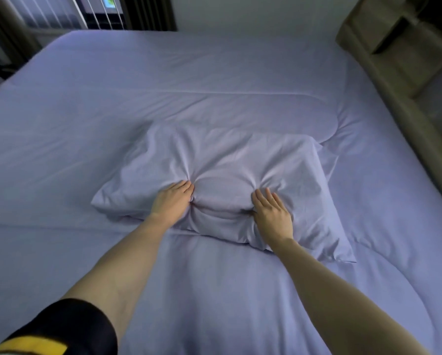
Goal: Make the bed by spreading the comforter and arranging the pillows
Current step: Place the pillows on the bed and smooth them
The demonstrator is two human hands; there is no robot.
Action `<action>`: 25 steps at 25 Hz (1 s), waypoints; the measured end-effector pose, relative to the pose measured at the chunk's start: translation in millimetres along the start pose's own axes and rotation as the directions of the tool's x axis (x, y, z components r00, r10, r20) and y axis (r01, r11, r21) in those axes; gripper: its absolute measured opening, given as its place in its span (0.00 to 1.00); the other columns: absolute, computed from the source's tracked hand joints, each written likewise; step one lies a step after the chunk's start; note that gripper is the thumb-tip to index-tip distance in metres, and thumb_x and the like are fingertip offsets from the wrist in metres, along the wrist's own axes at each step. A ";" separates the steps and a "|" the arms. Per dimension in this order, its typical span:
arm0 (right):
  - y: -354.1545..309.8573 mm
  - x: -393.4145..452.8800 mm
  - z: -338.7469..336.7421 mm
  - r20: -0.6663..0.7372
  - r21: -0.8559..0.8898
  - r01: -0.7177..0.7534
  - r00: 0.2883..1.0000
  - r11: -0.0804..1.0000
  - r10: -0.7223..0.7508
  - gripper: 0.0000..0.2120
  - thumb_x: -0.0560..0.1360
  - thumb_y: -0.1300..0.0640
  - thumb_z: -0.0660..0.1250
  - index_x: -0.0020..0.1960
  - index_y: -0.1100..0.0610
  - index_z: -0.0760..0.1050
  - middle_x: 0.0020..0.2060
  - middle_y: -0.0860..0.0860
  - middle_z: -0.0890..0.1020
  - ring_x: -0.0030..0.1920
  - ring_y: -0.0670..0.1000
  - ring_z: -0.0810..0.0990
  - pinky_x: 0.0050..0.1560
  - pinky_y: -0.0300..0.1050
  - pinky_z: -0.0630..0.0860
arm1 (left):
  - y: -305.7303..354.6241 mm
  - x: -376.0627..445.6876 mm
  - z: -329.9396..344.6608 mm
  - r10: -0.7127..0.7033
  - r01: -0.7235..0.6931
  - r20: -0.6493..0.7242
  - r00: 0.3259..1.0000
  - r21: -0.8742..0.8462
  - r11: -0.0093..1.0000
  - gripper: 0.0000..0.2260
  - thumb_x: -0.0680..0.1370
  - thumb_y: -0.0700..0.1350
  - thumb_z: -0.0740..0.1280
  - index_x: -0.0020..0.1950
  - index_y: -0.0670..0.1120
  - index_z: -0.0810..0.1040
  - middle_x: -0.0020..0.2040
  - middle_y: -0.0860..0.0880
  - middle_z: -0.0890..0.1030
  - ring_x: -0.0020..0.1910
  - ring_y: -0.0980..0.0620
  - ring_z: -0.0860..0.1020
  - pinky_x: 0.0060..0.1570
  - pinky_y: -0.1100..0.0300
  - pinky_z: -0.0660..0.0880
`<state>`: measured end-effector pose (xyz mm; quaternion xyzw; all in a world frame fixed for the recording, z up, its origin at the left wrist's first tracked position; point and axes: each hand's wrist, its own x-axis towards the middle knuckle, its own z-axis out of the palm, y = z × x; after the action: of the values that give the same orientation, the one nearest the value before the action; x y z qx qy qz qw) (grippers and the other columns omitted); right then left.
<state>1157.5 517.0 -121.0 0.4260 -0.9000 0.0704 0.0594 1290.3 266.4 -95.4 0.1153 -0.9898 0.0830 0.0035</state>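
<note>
One pillow [214,180] lies mid-bed on the spread comforter [214,303]. Left hand [172,201] and right hand [272,216] press flat into its near half, fingers [266,196] extended, gripping nothing.

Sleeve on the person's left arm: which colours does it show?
The short sleeve is black with a yellow patch; head view.
</note>
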 end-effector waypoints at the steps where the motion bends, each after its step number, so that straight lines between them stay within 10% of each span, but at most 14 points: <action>1: 0.1 -1.1 -2.0 -0.031 0.017 0.014 0.999 1.000 -0.013 0.23 0.64 0.63 0.76 0.59 0.60 0.80 0.58 0.53 0.82 0.62 0.58 0.79 0.61 0.50 0.76 | 0.7 -1.2 3.1 0.045 -0.043 -0.097 0.994 0.019 0.999 0.14 0.70 0.46 0.60 0.49 0.45 0.83 0.47 0.47 0.85 0.47 0.50 0.84 0.44 0.61 0.80; 5: -3.3 -7.2 -23.5 -0.021 0.038 0.041 0.999 0.998 -0.040 0.22 0.63 0.64 0.73 0.57 0.59 0.79 0.57 0.52 0.82 0.61 0.55 0.79 0.60 0.46 0.76 | 3.8 -16.9 -20.5 -0.007 0.009 -0.096 0.995 0.020 1.000 0.07 0.65 0.46 0.77 0.37 0.47 0.80 0.35 0.51 0.82 0.33 0.51 0.83 0.26 0.63 0.74; 10: -32.0 -43.7 -54.9 -0.007 0.072 -0.043 0.999 0.996 0.043 0.14 0.68 0.64 0.64 0.54 0.58 0.76 0.53 0.52 0.80 0.57 0.55 0.78 0.57 0.44 0.73 | 6.8 -67.1 -54.4 -0.100 0.105 0.086 0.991 -0.053 0.993 0.08 0.77 0.39 0.61 0.54 0.45 0.77 0.52 0.45 0.82 0.52 0.40 0.81 0.45 0.50 0.75; 25: -127.9 -203.2 -87.8 0.102 0.187 -0.195 0.979 0.963 0.178 0.23 0.74 0.64 0.60 0.69 0.58 0.71 0.69 0.53 0.73 0.70 0.58 0.70 0.68 0.51 0.68 | 30.0 -254.1 -74.5 -0.027 0.054 0.102 0.994 -0.277 0.959 0.09 0.77 0.42 0.59 0.49 0.43 0.78 0.50 0.43 0.82 0.49 0.38 0.80 0.43 0.49 0.75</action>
<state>1388.7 606.4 -58.9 0.3456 -0.9265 0.1462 -0.0276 1529.8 365.3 -33.4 0.1379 -0.9880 -0.0635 -0.0266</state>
